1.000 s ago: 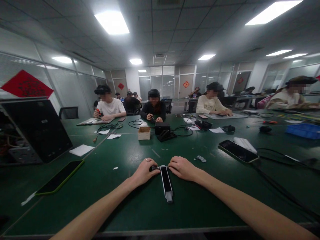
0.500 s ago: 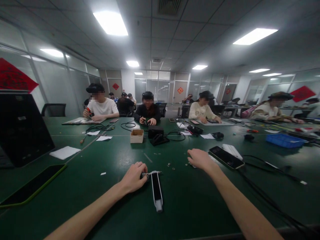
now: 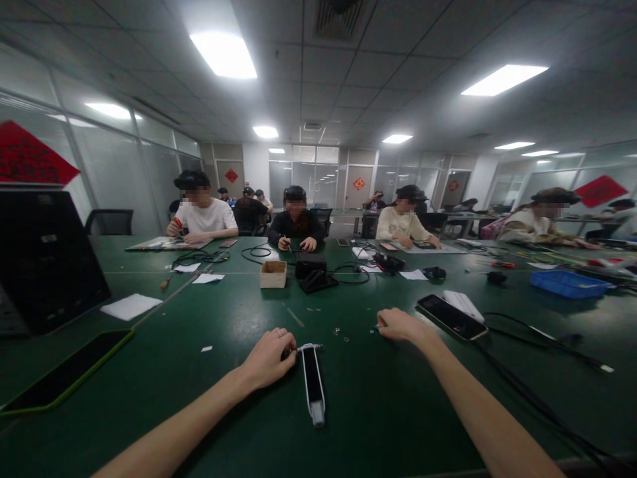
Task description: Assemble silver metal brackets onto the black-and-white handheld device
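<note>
My left hand (image 3: 273,356) is closed, its fingers curled round the left end of a thin metal rod (image 3: 316,346). That rod lies across the top of a long, narrow white frame (image 3: 323,385) with a dark middle and a pale grey block at its near end. The frame lies flat on the table. Farther right, my right hand (image 3: 397,324) rests low on the tabletop, fingertips pressed together; whatever they hold is hidden. Small metal rings, perhaps nuts or washers (image 3: 337,330), lie between the hands, with another ring (image 3: 371,331) beside my right fingertips.
A phone (image 3: 452,317) and a white block (image 3: 464,305) lie beyond my right forearm, with black cables (image 3: 542,405) nearby. At left are a green-edged dark tablet (image 3: 70,372) and a black case (image 3: 50,259). A small box (image 3: 273,275) stands ahead. Several people sit across the table.
My right hand has shifted slightly down, its fingertips more drawn together near the small ring. My left hand keeps its hold on the rod. The whole view has tilted slightly up.
</note>
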A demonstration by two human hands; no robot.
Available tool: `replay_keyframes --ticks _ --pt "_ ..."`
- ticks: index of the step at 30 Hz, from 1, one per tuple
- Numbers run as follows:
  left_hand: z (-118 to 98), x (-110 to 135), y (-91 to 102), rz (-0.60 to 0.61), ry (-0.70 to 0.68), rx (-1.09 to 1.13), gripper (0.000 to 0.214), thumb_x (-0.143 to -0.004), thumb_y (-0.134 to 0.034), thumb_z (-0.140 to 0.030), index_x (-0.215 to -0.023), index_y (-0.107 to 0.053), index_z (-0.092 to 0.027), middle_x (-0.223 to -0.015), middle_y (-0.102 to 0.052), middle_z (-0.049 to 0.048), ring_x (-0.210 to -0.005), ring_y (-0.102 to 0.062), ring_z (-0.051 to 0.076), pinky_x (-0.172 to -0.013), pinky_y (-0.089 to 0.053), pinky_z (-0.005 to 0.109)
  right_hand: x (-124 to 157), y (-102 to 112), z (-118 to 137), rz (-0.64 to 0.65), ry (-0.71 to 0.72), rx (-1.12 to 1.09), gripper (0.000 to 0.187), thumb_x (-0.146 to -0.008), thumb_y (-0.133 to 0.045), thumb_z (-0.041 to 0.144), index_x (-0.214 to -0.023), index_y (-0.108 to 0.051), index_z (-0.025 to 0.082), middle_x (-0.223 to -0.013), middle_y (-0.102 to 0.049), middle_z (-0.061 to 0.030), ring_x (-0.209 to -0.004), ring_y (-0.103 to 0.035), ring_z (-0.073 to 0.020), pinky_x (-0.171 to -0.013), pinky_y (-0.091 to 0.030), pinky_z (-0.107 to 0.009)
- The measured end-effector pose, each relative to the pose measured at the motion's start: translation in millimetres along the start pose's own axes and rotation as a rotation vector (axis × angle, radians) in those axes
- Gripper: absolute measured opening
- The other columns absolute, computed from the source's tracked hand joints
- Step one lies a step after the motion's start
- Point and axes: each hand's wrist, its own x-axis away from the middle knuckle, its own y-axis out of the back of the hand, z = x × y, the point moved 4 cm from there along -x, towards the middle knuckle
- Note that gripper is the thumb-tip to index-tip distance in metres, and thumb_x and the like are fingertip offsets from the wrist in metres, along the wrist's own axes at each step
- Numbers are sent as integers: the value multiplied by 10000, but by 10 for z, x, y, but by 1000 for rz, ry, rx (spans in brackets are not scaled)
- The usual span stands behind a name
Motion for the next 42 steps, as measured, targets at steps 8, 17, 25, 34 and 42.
replay_keyframes --ticks 8,17,25,34,42 --pt "-91 6 14 11 9 -25 117 -861 -450 -230 -857 -553 -175 -893 -598 48 -809 -540 184 -746 -416 322 46 40 95 -73 44 27 120 -823 -515 177 -860 -626 150 -943 -660 -132 -855 -644 -250 -647 -432 -301" --pt "-82 9 -10 -9 -14 -53 83 -858 -456 -214 -848 -533 -182 -876 -587 32 -798 -537 179 -714 -396 295 327 67 809 -516 492 -166 56 -792 -539 167 -736 -540 160 -1177 -570 -147 -1046 -562 -231 -854 -460 -317" --pt "-89 5 -26 -29 -31 -79 62 -838 -466 -186 -841 -528 -181 -852 -588 29 -789 -540 181 -700 -387 294 423 -236 1283 -346 609 -219 110 -831 -526 131 -920 -590 145 -927 -624 -73 -773 -588 -169 -690 -487 -272" --pt "-116 3 6 -2 -11 -67 66 -855 -465 -204 -852 -527 -183 -871 -586 33 -797 -540 181 -714 -395 299 394 -307 1268 -272 678 -271 231 -908 -510 254 -1083 -613 143 -1049 -649 -96 -960 -603 -204 -859 -486 -326" --pt "-102 7 21 4 -1 -39 79 -858 -458 -198 -850 -534 -179 -886 -588 38 -810 -538 181 -716 -405 302 329 -362 1204 -270 711 -241 272 -946 -489 355 -1107 -622 181 -1015 -642 -73 -895 -584 -197 -790 -479 -331"
